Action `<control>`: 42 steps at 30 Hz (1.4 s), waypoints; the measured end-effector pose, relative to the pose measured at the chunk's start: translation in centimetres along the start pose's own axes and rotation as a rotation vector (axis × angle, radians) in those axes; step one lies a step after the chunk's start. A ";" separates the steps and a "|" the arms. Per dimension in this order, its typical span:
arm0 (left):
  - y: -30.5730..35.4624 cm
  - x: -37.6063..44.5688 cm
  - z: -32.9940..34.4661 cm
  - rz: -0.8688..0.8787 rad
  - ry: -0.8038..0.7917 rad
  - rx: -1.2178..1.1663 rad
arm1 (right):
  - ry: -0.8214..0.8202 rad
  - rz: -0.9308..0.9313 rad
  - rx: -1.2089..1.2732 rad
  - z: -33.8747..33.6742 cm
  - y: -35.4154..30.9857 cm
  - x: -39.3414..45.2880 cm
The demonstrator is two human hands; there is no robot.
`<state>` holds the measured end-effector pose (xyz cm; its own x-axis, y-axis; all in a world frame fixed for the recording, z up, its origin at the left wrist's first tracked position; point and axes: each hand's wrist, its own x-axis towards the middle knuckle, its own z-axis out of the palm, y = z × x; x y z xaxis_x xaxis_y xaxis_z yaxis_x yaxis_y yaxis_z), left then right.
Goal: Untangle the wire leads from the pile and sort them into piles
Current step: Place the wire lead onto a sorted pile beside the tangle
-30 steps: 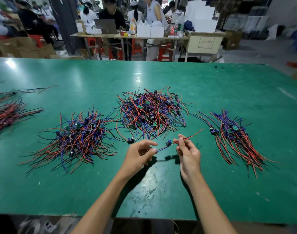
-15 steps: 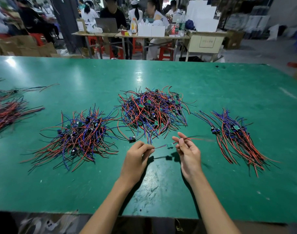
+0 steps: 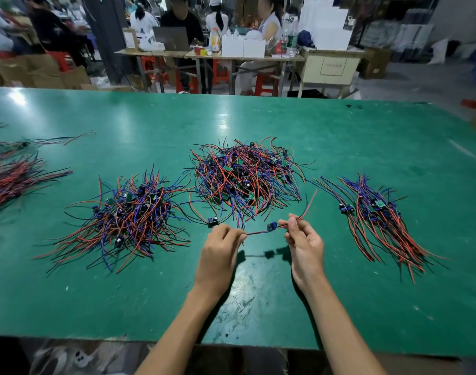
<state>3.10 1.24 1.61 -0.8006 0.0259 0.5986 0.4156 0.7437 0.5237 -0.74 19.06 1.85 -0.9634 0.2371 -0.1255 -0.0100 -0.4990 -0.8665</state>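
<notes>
- Red-and-blue wire lead (image 3: 270, 228) hangs above the green table (image 3: 367, 136), stretched between both hands just in front of the person, clear of every pile.
- Left hand (image 3: 218, 250) pinches the lead's left end with thumb and fingertips curled together on it; the remaining fingers are tucked in.
- Right hand (image 3: 303, 240) pinches the wires just right of the small blue component in the middle of the lead; its other fingers are loosely curled below the grip.
- Long axis of the lead runs left to right, rising slightly toward the right hand, and its free red tail curves up and away past that hand, toward the far right.
- Tangled middle pile (image 3: 245, 180) lies just beyond the hands; the lead looks separate from it, though where the tail passes near the pile's right fringe I cannot tell for certain.
- Sorted pile (image 3: 380, 217), with its leads lying roughly parallel, sits to the right, nearer the right hand than the left.
- Judging by that, the right hand is better placed to carry the lead over, with the left letting go, and the lead would need turning to match the diagonal lie of that pile.
- Another tangled left pile (image 3: 123, 217) sits to the left, and a far-left bundle (image 3: 12, 177) lies at the table's edge.
</notes>
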 end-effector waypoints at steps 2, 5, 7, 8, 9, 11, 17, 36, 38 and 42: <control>-0.1 0.0 0.0 -0.033 0.000 -0.011 | 0.004 0.001 0.014 0.1 0.0 -0.1; -0.1 0.0 0.1 -0.036 0.010 0.019 | -0.002 0.005 0.029 0.0 0.0 -0.1; -0.1 0.0 0.2 -0.051 0.023 0.052 | -0.002 -0.001 0.037 0.0 -0.1 -0.1; -0.1 0.1 0.2 -0.068 0.027 0.057 | 0.000 -0.007 0.039 0.0 -0.1 -0.1; -0.2 0.1 0.2 -0.090 0.030 0.052 | 0.004 -0.015 0.036 -0.1 -0.1 -0.1; -0.4 0.2 0.1 -0.136 0.031 0.020 | 0.010 -0.033 0.018 0.0 -0.1 -0.1; -1.4 0.4 -0.1 -0.252 0.063 -0.143 | -0.004 -0.085 -0.158 0.9 1.2 -0.4; -2.7 1.0 0.8 -0.586 0.060 -0.340 | 0.415 -0.065 0.610 -2.8 -12.2 8.3; -2.9 0.8 0.9 -0.585 0.033 -0.328 | 0.443 0.042 0.505 -3.9 -10.8 7.9; -3.0 0.8 1.0 -0.592 0.020 -0.320 | 0.493 0.080 0.072 -2.9 -6.5 5.6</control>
<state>0.78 -0.32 -0.13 -0.9261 -0.3396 0.1644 0.0187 0.3938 0.9190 -5.30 26.03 5.39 -0.7208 0.5528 -0.4182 0.0230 -0.5839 -0.8115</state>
